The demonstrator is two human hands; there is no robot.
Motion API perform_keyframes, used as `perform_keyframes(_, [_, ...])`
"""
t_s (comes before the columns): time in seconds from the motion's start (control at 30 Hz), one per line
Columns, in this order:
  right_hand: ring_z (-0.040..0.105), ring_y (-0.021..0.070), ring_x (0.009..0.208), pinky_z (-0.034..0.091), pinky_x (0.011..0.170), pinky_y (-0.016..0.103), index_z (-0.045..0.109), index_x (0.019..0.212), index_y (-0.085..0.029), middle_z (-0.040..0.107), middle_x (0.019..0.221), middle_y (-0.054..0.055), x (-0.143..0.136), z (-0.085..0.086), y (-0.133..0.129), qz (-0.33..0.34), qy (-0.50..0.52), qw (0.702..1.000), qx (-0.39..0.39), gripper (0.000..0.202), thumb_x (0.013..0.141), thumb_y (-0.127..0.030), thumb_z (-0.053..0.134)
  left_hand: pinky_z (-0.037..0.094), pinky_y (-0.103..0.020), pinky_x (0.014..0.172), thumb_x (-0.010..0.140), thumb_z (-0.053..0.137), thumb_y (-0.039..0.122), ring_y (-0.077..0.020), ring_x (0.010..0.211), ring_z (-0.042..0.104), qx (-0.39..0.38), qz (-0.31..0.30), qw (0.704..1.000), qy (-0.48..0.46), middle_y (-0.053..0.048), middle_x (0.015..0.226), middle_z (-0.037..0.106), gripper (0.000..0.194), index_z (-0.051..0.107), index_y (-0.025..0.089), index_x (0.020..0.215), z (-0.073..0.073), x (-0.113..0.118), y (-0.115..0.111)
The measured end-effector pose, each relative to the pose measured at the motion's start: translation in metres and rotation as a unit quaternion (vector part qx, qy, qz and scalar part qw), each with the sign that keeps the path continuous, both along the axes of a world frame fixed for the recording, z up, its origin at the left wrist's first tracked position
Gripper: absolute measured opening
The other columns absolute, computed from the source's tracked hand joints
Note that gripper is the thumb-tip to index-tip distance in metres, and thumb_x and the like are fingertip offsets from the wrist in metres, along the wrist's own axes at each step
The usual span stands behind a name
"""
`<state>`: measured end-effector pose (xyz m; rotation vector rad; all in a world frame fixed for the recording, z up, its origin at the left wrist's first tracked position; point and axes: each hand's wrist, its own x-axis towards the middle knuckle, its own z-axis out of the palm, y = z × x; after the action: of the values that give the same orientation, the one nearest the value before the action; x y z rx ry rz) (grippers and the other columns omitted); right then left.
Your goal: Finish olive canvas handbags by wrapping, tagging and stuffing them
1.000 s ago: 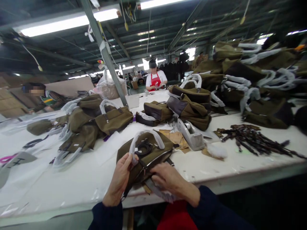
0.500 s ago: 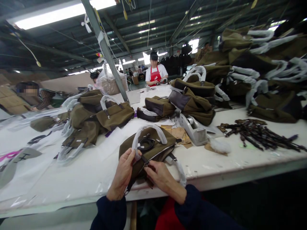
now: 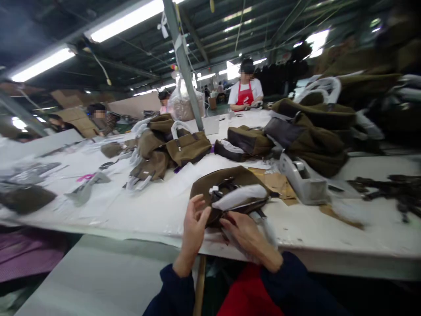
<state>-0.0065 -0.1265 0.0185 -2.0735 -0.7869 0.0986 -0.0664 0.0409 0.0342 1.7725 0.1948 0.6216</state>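
Note:
An olive-green handbag [image 3: 200,182] with dark trim lies on the white table in front of me. One of its handles [image 3: 241,196], wrapped in white film, is folded down across the bag and smeared by motion. On top of the bag rests a coiled black strap [image 3: 226,185] with a white piece on it. My left hand [image 3: 194,221] is beside the bag's left end, its fingers apart and holding nothing. Curled at the bag's near edge, by the zip, my right hand [image 3: 245,232] grips the bag; its fingertips are partly hidden.
A grey tape dispenser [image 3: 307,184] stands right of the bag beside brown cardboard [image 3: 279,184]. Several olive bags [image 3: 189,147] are heaped beyond, more [image 3: 305,136] at the right. Dark straps [image 3: 391,186] lie far right. Across the table works a person in a red apron [image 3: 245,94].
My left hand has let go of the wrapped handle and opened. That handle has dropped from upright to lying across the bag. The view has swung left.

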Motion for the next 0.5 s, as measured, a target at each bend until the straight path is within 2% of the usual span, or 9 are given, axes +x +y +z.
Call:
perform_keyframes(0.07, [0.064, 0.0221, 0.079, 0.049, 0.077, 0.034, 0.071, 0.089, -0.018, 0.072, 0.088, 0.009, -0.006, -0.01, -0.016, 0.008, -0.057, 0.998, -0.011, 0.029, 0.093, -0.036, 0.048, 0.046, -0.038, 0.096, 0.089, 0.06, 0.039, -0.0241, 0.121, 0.05, 0.116, 0.116, 0.986, 0.03, -0.011, 0.133, 0.052, 0.047, 0.046, 0.023, 0.131, -0.031, -0.04, 0.019])
perform_keyframes(0.1, [0.066, 0.023, 0.088, 0.05, 0.083, 0.036, 0.072, 0.098, -0.021, 0.072, 0.099, 0.009, -0.008, -0.016, -0.026, 0.043, -0.105, 0.993, -0.023, 0.031, 0.095, -0.035, 0.044, 0.045, -0.041, 0.097, 0.089, 0.059, 0.04, -0.0261, 0.123, 0.049, 0.169, 0.179, 0.968, 0.054, -0.013, 0.134, 0.05, 0.05, 0.045, 0.021, 0.132, -0.05, -0.063, 0.033])
perform_keyframes(0.17, [0.067, 0.0239, 0.092, 0.054, 0.084, 0.036, 0.073, 0.1, -0.026, 0.072, 0.104, 0.008, -0.013, -0.029, -0.045, 0.045, -0.176, 0.983, -0.019, 0.034, 0.096, -0.037, 0.041, 0.041, -0.046, 0.102, 0.088, 0.056, 0.044, -0.0307, 0.124, 0.048, 0.25, 0.284, 0.915, 0.138, -0.018, 0.129, 0.052, 0.052, 0.046, 0.013, 0.129, -0.091, -0.109, 0.065])
perform_keyframes(0.2, [0.068, 0.0242, 0.09, 0.056, 0.08, 0.036, 0.073, 0.101, -0.026, 0.073, 0.102, 0.009, -0.015, -0.034, -0.053, 0.042, -0.181, 0.982, -0.021, 0.035, 0.096, -0.039, 0.041, 0.039, -0.048, 0.104, 0.087, 0.056, 0.045, -0.033, 0.123, 0.047, 0.291, 0.317, 0.879, 0.206, -0.02, 0.126, 0.054, 0.054, 0.048, 0.009, 0.126, -0.11, -0.13, 0.08])
perform_keyframes(0.27, [0.071, 0.0246, 0.083, 0.059, 0.07, 0.034, 0.073, 0.101, -0.024, 0.074, 0.097, 0.009, -0.021, -0.041, -0.066, 0.013, -0.169, 0.985, -0.033, 0.036, 0.096, -0.045, 0.044, 0.04, -0.047, 0.102, 0.086, 0.056, 0.048, -0.0352, 0.122, 0.048, 0.34, 0.34, 0.798, 0.364, -0.022, 0.125, 0.055, 0.058, 0.049, 0.005, 0.125, -0.141, -0.164, 0.105])
perform_keyframes(0.33, [0.072, 0.024, 0.08, 0.061, 0.066, 0.032, 0.073, 0.102, -0.024, 0.076, 0.095, 0.007, -0.028, -0.046, -0.077, 0.004, -0.159, 0.986, -0.05, 0.037, 0.095, -0.049, 0.047, 0.044, -0.045, 0.095, 0.084, 0.058, 0.052, -0.0366, 0.119, 0.05, 0.357, 0.322, 0.737, 0.475, -0.022, 0.122, 0.056, 0.062, 0.052, 0.003, 0.122, -0.162, -0.183, 0.118])
perform_keyframes(0.4, [0.073, 0.0233, 0.084, 0.062, 0.07, 0.031, 0.073, 0.105, -0.026, 0.076, 0.099, 0.005, -0.036, -0.052, -0.086, 0.01, -0.176, 0.983, -0.058, 0.036, 0.094, -0.05, 0.049, 0.046, -0.044, 0.089, 0.08, 0.063, 0.052, -0.0385, 0.116, 0.052, 0.359, 0.304, 0.716, 0.516, -0.022, 0.119, 0.057, 0.062, 0.055, 0.003, 0.117, -0.173, -0.189, 0.123])
perform_keyframes(0.5, [0.072, 0.0228, 0.092, 0.061, 0.079, 0.03, 0.072, 0.107, -0.029, 0.074, 0.106, 0.004, -0.049, -0.056, -0.098, 0.029, -0.228, 0.972, -0.043, 0.031, 0.091, -0.048, 0.055, 0.045, -0.041, 0.089, 0.079, 0.065, 0.034, -0.0355, 0.111, 0.056, 0.363, 0.282, 0.725, 0.513, -0.02, 0.113, 0.06, 0.041, 0.06, 0.004, 0.108, -0.179, -0.188, 0.129])
